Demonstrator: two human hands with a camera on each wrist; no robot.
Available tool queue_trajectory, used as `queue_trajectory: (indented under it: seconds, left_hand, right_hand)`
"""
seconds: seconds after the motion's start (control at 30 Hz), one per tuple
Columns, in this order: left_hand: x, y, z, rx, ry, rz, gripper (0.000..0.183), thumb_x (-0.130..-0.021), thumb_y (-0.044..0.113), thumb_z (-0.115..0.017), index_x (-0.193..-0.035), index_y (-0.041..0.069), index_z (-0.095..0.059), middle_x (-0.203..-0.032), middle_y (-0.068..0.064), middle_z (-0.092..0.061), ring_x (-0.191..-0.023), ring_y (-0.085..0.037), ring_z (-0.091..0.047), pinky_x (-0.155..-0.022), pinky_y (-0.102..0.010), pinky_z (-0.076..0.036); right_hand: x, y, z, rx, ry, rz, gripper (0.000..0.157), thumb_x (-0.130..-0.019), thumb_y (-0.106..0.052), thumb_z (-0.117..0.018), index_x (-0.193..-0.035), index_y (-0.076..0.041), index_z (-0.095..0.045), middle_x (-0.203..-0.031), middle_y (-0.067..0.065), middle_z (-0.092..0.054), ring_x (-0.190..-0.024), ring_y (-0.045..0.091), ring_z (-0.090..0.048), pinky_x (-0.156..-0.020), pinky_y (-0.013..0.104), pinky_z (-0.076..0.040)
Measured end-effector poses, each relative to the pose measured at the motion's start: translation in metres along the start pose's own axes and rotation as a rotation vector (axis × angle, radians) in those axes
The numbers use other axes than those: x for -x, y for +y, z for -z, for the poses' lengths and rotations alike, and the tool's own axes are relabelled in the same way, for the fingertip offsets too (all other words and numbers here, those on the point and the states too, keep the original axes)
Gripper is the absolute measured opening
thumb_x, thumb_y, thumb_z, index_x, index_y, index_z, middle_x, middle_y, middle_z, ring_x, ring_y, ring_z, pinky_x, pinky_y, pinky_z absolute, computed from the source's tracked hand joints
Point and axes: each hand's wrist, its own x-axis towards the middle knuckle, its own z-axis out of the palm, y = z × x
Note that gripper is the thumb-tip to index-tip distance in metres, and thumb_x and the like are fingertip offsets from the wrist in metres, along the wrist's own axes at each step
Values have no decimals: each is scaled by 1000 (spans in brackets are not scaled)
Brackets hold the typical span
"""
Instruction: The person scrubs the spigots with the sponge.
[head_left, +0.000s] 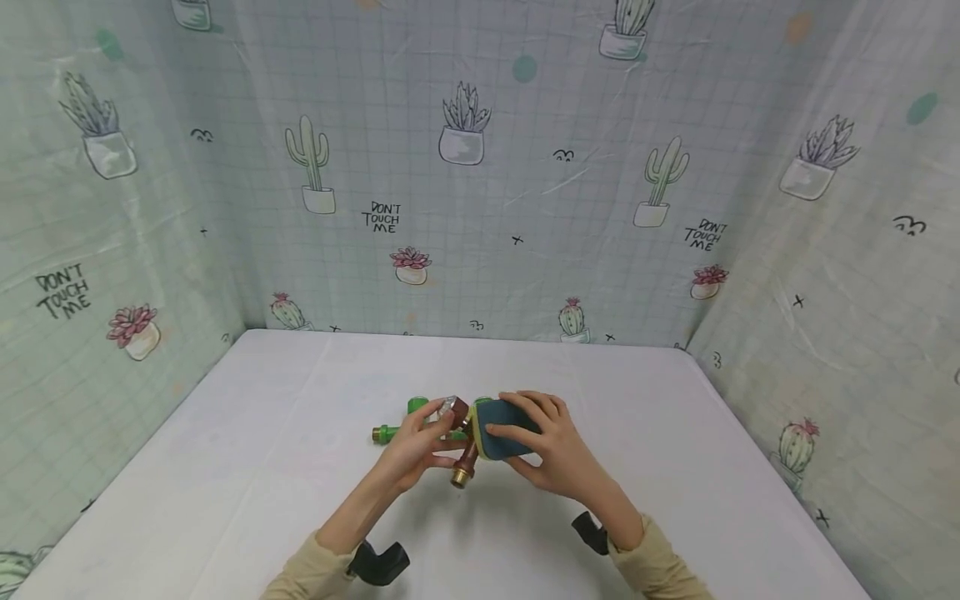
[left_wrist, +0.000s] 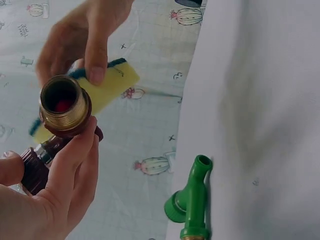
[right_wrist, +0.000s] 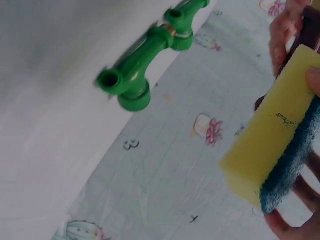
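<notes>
My left hand (head_left: 412,450) grips a dark red water tap (head_left: 467,461) by its handle end, above the table. The tap's brass threaded inlet (left_wrist: 65,112) faces the camera in the left wrist view. In my right hand (head_left: 558,454) is a sponge (head_left: 498,447), yellow with a dark teal scouring side, held between thumb and fingers. The yellow side (right_wrist: 275,125) is turned towards the tap and overlaps it in the head view. Fingers and sponge hide part of the tap's body.
Two green taps lie on the white table behind the hands, one (right_wrist: 132,75) in front of the other (right_wrist: 182,25) in the right wrist view. A black wrist mount (head_left: 378,564) sits by each sleeve. Patterned curtains (head_left: 465,217) enclose the back and sides.
</notes>
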Motion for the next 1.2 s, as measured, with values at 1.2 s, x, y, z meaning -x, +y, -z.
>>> queue_trajectory:
  seconds: [1.2]
  left_hand:
    - [12,11,-6,125,109,-4,55,-91,32,-48,-137,11,-28,-119,-18,-50,-96,-29,-63,-76,-43,-54]
  right_hand:
    - [-2,4,9,152,169,-229,70,-58,-22,-81,-122,-20,-53,-125,12,-48,-103,28,-39,-76,49,-29]
